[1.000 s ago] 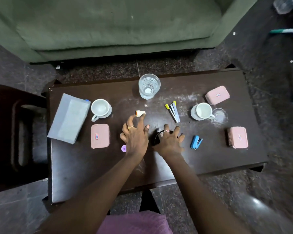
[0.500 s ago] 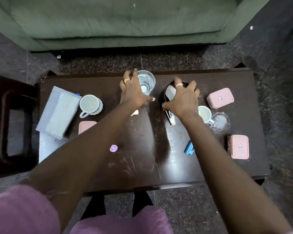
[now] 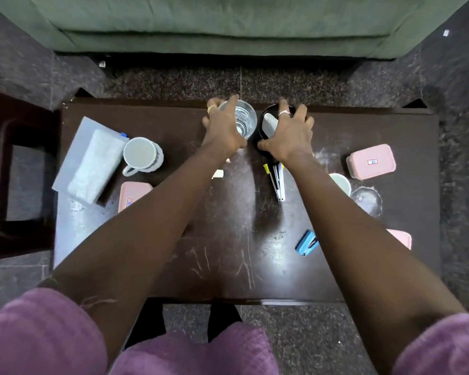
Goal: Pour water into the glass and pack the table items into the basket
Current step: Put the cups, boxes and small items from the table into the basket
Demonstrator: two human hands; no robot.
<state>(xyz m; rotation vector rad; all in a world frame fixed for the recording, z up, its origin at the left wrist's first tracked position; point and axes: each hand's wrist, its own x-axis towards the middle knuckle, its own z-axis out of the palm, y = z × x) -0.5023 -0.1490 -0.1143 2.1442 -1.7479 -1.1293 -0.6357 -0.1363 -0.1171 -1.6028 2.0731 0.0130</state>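
At the far edge of the dark wooden table (image 3: 228, 253), our left hand (image 3: 224, 131) has fingers curled around the clear round drinking glass (image 3: 245, 121), which holds some water. Just beside it, our right hand (image 3: 289, 133) spreads its fingers over and grips a black round container (image 3: 266, 125).

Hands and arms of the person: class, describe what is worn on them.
Both forearms are bare, with purple textured sleeves ending near the elbows. The left hand wears a gold-coloured ring; the right hand wears a pale pinkish ring.
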